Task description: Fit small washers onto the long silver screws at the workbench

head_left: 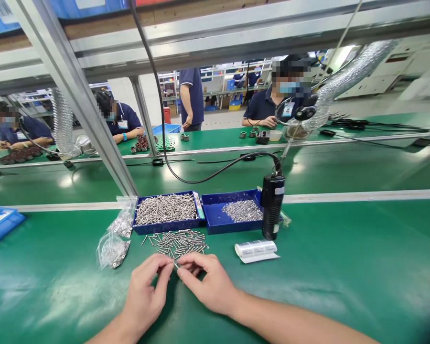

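Observation:
My left hand (146, 285) and my right hand (208, 283) meet in front of a loose heap of screws (184, 242). Between their fingertips is a small metal screw (176, 265). Both hands are closed in a pinch on it; any tiny part at its end is hidden by the fingers. Behind the heap, a blue tray (170, 231) holds many more screws. Beside it, a second blue tray (215, 222) contains small metal pieces (242, 210) that look like nuts or washers.
A black electric screwdriver (271, 208) hangs from a cable by the right tray. Below it lies a roll of labels (256, 250). Plastic bags of small metal parts (112, 251) sit left. A blue bin (2, 223) stands far left. Co-workers sit across the bench.

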A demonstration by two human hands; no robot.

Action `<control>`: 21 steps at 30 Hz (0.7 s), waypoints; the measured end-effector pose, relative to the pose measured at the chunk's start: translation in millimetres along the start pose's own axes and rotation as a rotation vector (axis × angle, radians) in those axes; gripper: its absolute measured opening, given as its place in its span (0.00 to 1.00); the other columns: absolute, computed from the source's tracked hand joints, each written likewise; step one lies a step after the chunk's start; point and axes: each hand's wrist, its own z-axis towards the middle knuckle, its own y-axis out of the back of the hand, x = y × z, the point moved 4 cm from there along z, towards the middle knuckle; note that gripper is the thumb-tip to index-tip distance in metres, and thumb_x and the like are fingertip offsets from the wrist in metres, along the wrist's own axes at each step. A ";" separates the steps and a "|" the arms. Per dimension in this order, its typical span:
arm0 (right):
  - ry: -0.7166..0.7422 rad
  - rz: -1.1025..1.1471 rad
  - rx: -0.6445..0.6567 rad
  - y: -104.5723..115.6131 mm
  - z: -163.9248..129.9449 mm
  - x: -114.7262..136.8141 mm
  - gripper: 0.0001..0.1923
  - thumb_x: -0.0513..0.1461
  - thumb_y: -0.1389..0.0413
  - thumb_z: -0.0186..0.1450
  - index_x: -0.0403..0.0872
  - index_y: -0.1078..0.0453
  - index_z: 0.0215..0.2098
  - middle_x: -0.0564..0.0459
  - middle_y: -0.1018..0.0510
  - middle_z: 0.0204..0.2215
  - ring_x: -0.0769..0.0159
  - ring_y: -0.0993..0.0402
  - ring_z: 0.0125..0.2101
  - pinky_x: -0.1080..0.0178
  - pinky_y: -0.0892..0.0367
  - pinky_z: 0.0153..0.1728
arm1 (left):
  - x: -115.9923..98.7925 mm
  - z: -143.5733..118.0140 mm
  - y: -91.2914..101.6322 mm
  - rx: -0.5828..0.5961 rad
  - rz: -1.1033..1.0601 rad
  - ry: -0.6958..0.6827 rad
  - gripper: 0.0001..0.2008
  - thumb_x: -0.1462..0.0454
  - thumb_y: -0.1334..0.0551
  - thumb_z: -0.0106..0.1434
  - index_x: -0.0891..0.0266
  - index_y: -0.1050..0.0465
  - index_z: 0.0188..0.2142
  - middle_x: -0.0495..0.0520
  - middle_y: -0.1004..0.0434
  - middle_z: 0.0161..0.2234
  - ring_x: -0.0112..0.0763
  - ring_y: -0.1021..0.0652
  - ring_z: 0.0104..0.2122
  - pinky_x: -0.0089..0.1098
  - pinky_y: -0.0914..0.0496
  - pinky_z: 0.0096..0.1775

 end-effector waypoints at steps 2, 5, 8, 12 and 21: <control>-0.038 0.076 0.014 -3.9 -1.9 -0.5 0.11 0.39 0.41 0.65 0.46 0.24 0.45 0.53 0.19 0.28 0.65 0.22 0.28 0.65 0.28 0.31 | -1.9 -0.4 -0.4 -0.009 0.048 -0.073 0.06 0.68 0.42 0.68 0.58 0.26 0.39 0.55 0.23 0.33 0.34 0.22 0.31 0.31 0.27 0.36; -0.110 0.216 0.033 -10.3 -4.2 -4.8 0.12 0.40 0.41 0.64 0.45 0.25 0.45 0.54 0.21 0.25 0.66 0.22 0.25 0.65 0.29 0.29 | -4.7 0.0 0.4 -0.034 0.102 -0.153 0.09 0.71 0.43 0.68 0.58 0.27 0.40 0.55 0.23 0.33 0.34 0.22 0.31 0.31 0.27 0.35; -0.197 0.400 0.055 -15.4 -5.3 -12.5 0.15 0.44 0.38 0.63 0.44 0.27 0.44 0.54 0.21 0.26 0.68 0.23 0.24 0.66 0.30 0.27 | -10.7 -0.3 3.5 -0.059 0.177 -0.316 0.14 0.75 0.42 0.65 0.56 0.26 0.43 0.55 0.20 0.35 0.36 0.21 0.34 0.33 0.26 0.39; -0.213 0.463 0.079 -13.6 -1.8 -16.4 0.20 0.48 0.34 0.59 0.43 0.26 0.44 0.54 0.20 0.26 0.70 0.25 0.22 0.67 0.31 0.26 | -16.1 -3.5 5.8 -0.060 0.208 -0.489 0.23 0.79 0.41 0.62 0.55 0.26 0.50 0.57 0.19 0.38 0.38 0.20 0.36 0.36 0.25 0.41; -0.123 0.394 0.029 0.0 4.6 -11.0 0.19 0.42 0.35 0.60 0.45 0.28 0.48 0.55 0.19 0.27 0.68 0.24 0.25 0.66 0.33 0.28 | 9.9 4.9 -3.3 -0.041 -0.250 0.307 0.11 0.56 0.36 0.66 0.61 0.23 0.35 0.53 0.23 0.28 0.32 0.24 0.25 0.30 0.26 0.30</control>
